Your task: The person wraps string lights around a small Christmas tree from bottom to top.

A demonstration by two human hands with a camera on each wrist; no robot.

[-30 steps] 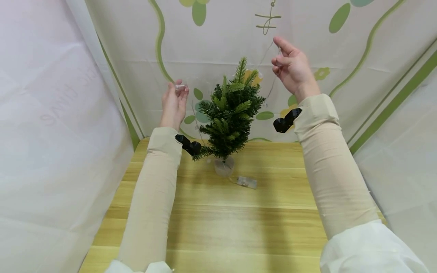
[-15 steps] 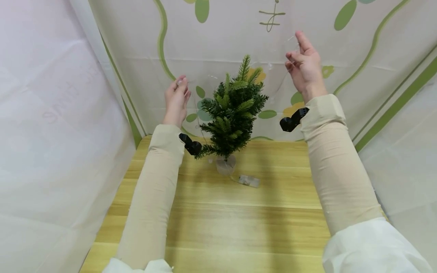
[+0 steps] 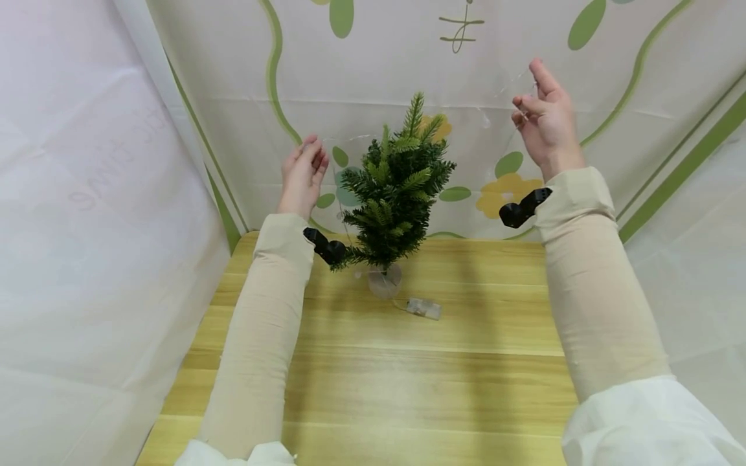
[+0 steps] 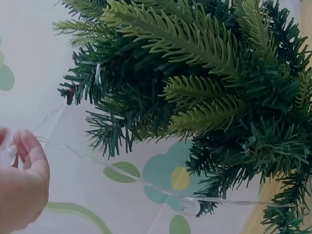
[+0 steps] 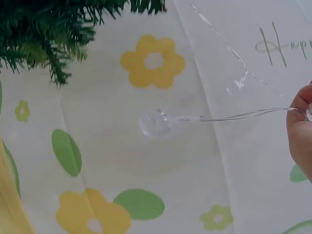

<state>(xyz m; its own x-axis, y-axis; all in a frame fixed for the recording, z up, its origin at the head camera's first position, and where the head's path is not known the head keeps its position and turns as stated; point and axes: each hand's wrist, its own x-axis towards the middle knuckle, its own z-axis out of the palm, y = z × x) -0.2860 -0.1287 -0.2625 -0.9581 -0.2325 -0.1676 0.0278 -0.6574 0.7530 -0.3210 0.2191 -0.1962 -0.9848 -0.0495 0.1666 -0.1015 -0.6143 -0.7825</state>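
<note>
A small artificial Christmas tree (image 3: 402, 188) stands upright on a round pale base (image 3: 384, 282). To its left, my left hand (image 3: 302, 176) pinches a clear string of fairy lights. From those fingers one stretch, with a clear bulb (image 4: 190, 206), runs down to the tree's lower branches. Another stretch leads behind the treetop toward my right hand (image 3: 549, 129), raised at the right. That hand holds the string between thumb and curled fingers, index finger extended. A clear round bulb (image 5: 155, 123) dangles from its wire in the right wrist view.
A clear battery box (image 3: 423, 309) lies on the wooden table (image 3: 373, 382), wired toward the tree base. A printed backdrop (image 3: 373, 71) hangs close behind the tree. White fabric walls (image 3: 87, 272) stand on both sides.
My right hand has moved to the right, away from the tree, drawing the light string with it. My left hand has turned and its fingers have closed more; the tree stays put.
</note>
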